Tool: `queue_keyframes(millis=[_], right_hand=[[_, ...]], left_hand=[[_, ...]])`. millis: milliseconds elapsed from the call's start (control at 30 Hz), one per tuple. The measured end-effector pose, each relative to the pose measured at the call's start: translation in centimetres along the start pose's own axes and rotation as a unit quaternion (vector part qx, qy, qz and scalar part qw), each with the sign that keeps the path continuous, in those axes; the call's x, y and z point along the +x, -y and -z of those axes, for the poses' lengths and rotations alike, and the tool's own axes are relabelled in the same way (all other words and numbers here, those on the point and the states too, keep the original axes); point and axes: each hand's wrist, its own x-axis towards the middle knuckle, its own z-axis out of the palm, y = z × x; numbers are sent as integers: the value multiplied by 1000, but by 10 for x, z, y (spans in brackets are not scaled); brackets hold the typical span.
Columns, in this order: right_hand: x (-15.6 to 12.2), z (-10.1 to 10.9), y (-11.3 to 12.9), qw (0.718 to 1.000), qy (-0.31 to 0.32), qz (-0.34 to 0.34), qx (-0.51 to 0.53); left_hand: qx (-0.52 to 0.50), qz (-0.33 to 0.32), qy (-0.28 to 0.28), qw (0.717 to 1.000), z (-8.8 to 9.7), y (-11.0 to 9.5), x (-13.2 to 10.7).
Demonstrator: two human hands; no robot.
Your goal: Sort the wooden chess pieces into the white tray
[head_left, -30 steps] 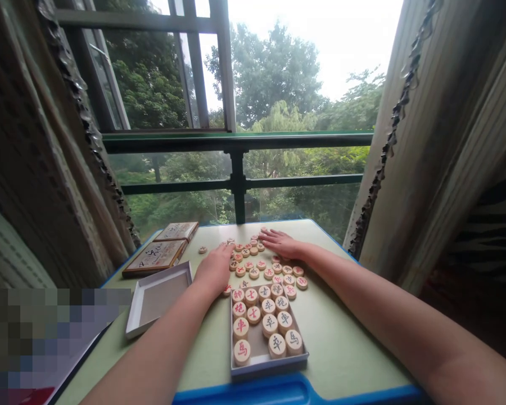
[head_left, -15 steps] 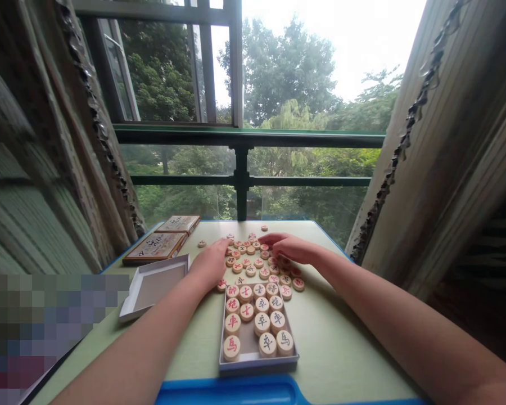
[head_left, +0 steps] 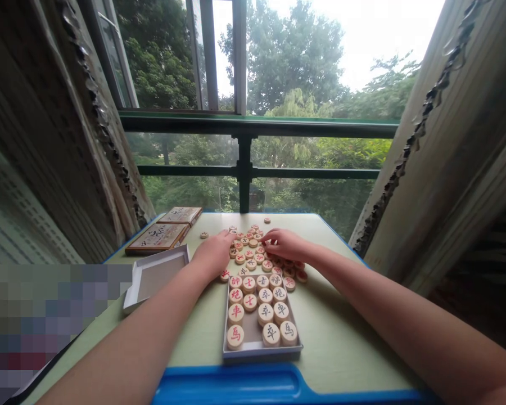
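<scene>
Round wooden Chinese chess pieces with red or black characters lie in a loose pile on the table. At the pile's left edge my left hand rests with its fingers stretched out, touching pieces. My right hand is over the right side of the pile, its fingers bent and apart and reaching down to the pieces; some pieces are hidden under it. A shallow grey-white box stands between my forearms, holding several pieces in rows: red on the left, black on the right, with a gap in the middle.
To the left lies a grey-white box lid, inside up. Behind it are two flat printed boxes. Single pieces lie apart at the far side, such as a red piece. The pale green table has a blue edge tray in front.
The view has tipped down slightly. My right hand's fingers have bent more over the pile and the pieces near them have shifted a little. The rows in the box look the same.
</scene>
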Motion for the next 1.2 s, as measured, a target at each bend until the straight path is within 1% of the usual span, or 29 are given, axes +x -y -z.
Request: queue_keyframes(millis=[67,133,200,267,300,333,400,433,467,500,567,633,733,833,933,1033,1200], right_hand=[[2,-3,-3,1000,-3,-24,8],[4,-6,-5,998,-30,-31,34],[4,-9,-4,994,-70,-3,86],[3,-11,1,982,-102,49,150],[1,-12,5,975,-112,78,175],[0,-12,9,969,-123,105,188],[-5,-11,17,962,-151,152,169],[-7,-11,21,959,-169,174,146],[-9,-11,23,955,-187,196,124],[-11,-11,25,948,-205,219,105],[-14,-12,27,933,-228,265,87],[-16,-14,27,923,-235,296,75],[-18,-14,28,917,-254,302,54],[-18,-13,29,912,-283,294,32],[-18,-12,31,917,-279,286,21],[-17,-12,32,921,-272,275,41],[-16,-13,28,913,-257,302,91]], left_hand=[[-5,3,3,1000,2,0,-2],[-16,-3,1,1000,6,0,-3],[-47,-8,-26,999,9,-2,-3],[-136,-8,-65,989,13,-5,-4],[-205,-6,-72,976,14,-7,-4],[-286,-6,-63,956,15,-9,-4],[-441,-6,-10,897,15,-12,-4],[-501,-5,16,865,15,-14,-4],[-546,-2,31,837,14,-14,-4],[-577,3,36,816,13,-15,-4],[-612,10,38,790,11,-14,-4],[-632,6,55,773,12,-14,-4],[-662,9,65,747,15,-15,-5],[-691,39,66,718,18,-16,-6],[-697,43,94,710,19,-17,-7],[-685,35,118,718,19,-17,-8],[-683,36,109,721,18,-13,-7]])
